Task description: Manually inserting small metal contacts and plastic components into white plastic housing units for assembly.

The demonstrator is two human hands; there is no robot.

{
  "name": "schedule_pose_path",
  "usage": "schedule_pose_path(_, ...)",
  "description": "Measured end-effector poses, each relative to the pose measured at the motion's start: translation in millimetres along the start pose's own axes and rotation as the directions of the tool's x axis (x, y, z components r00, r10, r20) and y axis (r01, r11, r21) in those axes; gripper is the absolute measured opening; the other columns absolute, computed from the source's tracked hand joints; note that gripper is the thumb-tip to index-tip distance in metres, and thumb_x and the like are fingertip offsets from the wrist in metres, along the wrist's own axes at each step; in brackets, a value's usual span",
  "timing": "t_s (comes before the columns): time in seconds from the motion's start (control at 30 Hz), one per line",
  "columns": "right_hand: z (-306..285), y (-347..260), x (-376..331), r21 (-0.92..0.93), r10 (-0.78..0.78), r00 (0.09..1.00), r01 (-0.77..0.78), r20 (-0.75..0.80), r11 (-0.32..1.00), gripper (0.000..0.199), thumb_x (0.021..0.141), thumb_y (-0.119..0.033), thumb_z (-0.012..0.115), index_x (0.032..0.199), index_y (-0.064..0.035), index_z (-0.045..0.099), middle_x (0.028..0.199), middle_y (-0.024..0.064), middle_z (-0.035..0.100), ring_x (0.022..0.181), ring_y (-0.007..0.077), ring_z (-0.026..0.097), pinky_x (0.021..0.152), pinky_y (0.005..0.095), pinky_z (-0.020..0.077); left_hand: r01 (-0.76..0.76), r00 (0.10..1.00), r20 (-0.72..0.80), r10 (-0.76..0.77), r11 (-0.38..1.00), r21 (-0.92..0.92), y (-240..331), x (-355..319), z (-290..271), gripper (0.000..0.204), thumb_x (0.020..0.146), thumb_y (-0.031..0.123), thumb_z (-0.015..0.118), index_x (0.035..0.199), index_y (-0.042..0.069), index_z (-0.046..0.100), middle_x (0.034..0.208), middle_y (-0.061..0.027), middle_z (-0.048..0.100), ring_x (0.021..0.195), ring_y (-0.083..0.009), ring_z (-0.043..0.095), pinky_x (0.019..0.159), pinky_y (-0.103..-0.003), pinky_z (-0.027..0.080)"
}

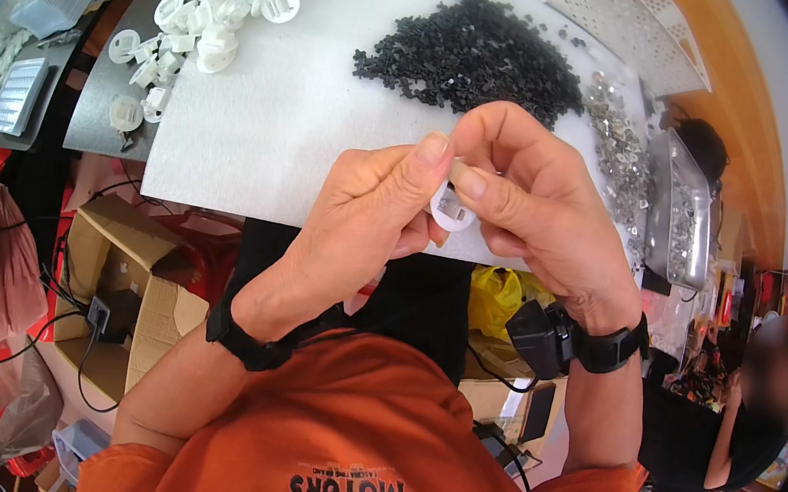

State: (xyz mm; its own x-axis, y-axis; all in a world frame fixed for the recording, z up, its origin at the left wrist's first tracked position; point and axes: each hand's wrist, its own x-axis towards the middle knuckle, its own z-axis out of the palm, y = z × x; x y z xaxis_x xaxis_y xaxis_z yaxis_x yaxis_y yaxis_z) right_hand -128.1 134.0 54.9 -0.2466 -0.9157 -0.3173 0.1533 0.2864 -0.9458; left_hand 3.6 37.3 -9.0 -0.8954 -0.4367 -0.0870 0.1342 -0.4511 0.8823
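Pinching a small round white plastic ring (pixel 451 208) between them, the left hand (pixel 368 213) and right hand (pixel 537 200) hold it at the near table edge (pixel 222 203), right thumb tight across its top, black pellet heap (pixel 476 55) far beyond.

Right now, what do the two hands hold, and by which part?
Both hands, left hand and right hand, hold one small white plastic ring part. The fingers pinch it at its rim, from both sides, above the table's near edge.
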Motion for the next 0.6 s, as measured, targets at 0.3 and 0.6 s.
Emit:
schedule_pose_path(0.3, -4, 9, -32, -0.401, -0.093, 0.957, -0.026, -0.274, 0.916, 0.022, 0.090, -0.020, 0.060, 0.079, -0.0015, 0.057, 0.065, -0.0053, 0.048, 0.060, 0.0016, 0.038, 0.049, 0.0194, 0.0314, -0.046, 0.992, 0.117, 0.049, 0.999, -0.028, -1, 3, 3, 0.038, 0.099, 0.031, 0.041, 0.109, -0.003, 0.057, 0.071, -0.0065, 0.058, 0.052, -0.0059, 0.044, 0.046, -0.019, 0.038)
schedule_pose_path(0.6, 4, 33, -31, -0.382, -0.242, 0.934, 0.130, -0.262, 0.915, 0.022, 0.092, -0.016, 0.057, 0.076, -0.0009, 0.053, 0.065, -0.0052, 0.047, 0.060, 0.0017, 0.037, 0.050, 0.0197, 0.0322, -0.019, 0.989, 0.148, 0.005, 0.995, 0.095, 0, 2, 4, 0.034, 0.098, 0.024, 0.041, 0.112, -0.004, 0.056, 0.081, -0.0095, 0.063, 0.066, -0.0132, 0.062, 0.059, -0.024, 0.052)
